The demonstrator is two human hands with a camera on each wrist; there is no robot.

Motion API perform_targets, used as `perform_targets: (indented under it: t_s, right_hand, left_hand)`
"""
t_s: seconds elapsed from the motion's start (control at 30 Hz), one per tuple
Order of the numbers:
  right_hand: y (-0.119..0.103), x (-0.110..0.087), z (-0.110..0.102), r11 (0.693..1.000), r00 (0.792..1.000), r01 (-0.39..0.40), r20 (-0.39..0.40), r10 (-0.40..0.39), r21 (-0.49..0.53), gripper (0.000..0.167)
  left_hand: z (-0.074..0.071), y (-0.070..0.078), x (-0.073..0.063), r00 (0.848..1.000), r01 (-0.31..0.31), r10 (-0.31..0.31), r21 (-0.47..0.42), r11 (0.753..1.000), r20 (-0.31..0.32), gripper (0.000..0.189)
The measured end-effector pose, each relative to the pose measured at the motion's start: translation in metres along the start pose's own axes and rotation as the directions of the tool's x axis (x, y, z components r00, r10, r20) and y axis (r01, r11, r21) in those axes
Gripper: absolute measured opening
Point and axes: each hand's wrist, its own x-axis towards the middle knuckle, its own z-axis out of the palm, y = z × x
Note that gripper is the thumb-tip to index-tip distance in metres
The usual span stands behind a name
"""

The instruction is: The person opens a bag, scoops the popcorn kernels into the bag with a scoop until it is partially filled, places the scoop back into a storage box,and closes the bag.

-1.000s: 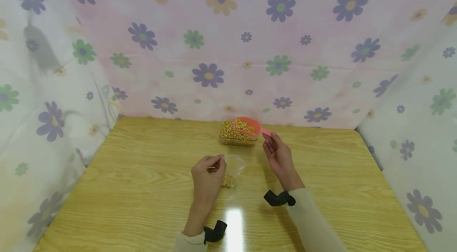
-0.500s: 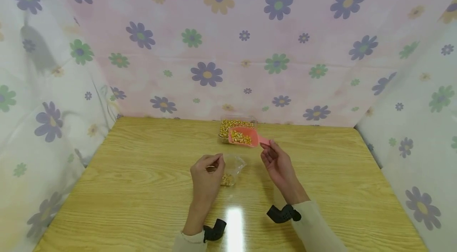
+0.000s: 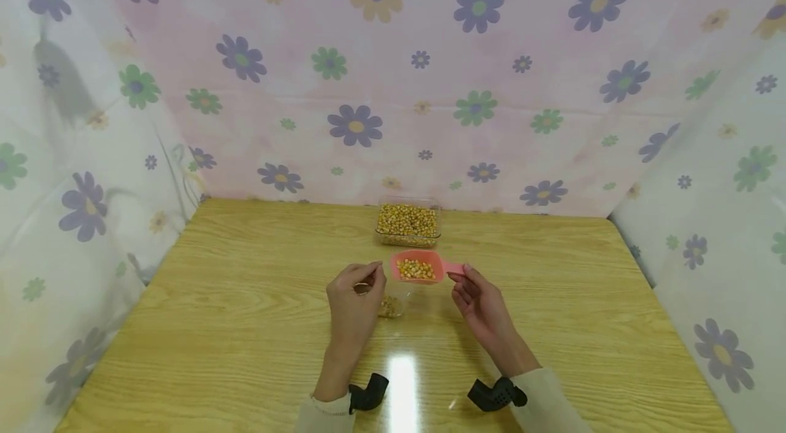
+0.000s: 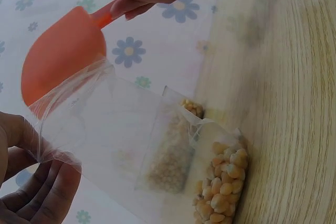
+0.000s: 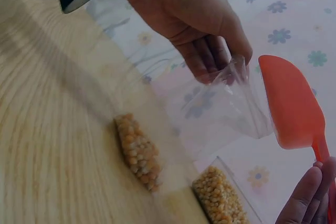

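Our scoop (image 4: 63,51), pinched in our right hand (image 3: 488,307), has moved from tub (image 3: 408,241) to bag (image 4: 118,116), which our left hand (image 3: 356,300) is pinching, some corn (image 4: 226,182) inside, this load unpoured.

The left arm (image 3: 325,417) enters between six and seven o'clock. The left hand (image 3: 353,307) points toward one o'clock, back upward; it pinches with thumb and forefinger, and the other fingers (image 4: 47,198) are bent. The right arm (image 3: 552,406) enters from five o'clock. The right hand (image 3: 483,309) points toward eleven, also pinching, with its remaining fingers loosely bent. Both hands are apart.
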Motion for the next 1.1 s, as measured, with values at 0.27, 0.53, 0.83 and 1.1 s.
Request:
perform_targets:
  t_s: [0.27, 0.53, 0.83, 1.1]
  right_hand:
    - [0.005, 0.0, -0.008, 0.99, 0.996, 0.069, -0.051, -0.076, -0.12, 0.031]
    - [0.003, -0.001, -0.003, 0.973, 0.98, 0.137, -0.118, -0.16, -0.184, 0.028]
    - [-0.002, -0.002, 0.005, 0.939, 0.96, 0.214, -0.118, -0.253, -0.268, 0.022]
    - [-0.005, -0.007, 0.018, 0.888, 0.938, 0.28, -0.093, -0.334, -0.363, 0.017]
  left_hand:
    - [0.001, 0.002, 0.002, 1.0, 0.009, -0.009, -0.008, 1.0, 0.008, 0.011]
    - [0.003, 0.0, 0.0, 1.0, 0.004, -0.003, -0.017, 1.0, 0.011, 0.012]
    - [0.002, 0.001, 0.0, 1.0, 0.002, -0.002, -0.008, 1.0, 0.009, 0.011]
    - [-0.002, 0.002, 0.001, 1.0, 0.028, -0.027, -0.008, 1.0, 0.004, 0.012]
